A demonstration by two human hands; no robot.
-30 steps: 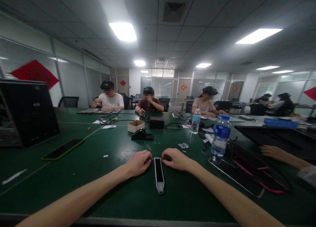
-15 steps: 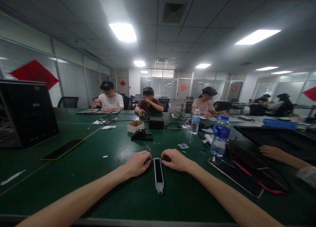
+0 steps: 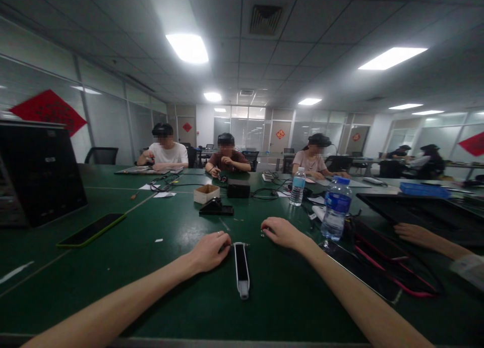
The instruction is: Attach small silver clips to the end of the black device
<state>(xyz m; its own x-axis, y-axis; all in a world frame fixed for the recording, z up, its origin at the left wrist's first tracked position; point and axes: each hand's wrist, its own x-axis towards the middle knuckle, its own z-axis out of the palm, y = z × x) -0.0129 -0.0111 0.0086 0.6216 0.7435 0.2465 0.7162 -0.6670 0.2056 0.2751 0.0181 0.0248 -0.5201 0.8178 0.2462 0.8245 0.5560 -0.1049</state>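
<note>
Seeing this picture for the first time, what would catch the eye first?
The person's own two hands on the green table: the left hand sits at the far end of a slim black-and-white device lying at the centre, while the right hand rests apart from it, farther back and right. A blue-labelled water bottle stands beyond the right hand.

Ceiling lights (image 3: 187, 48) glow above seemingly glass walls (image 3: 109, 121)
</note>
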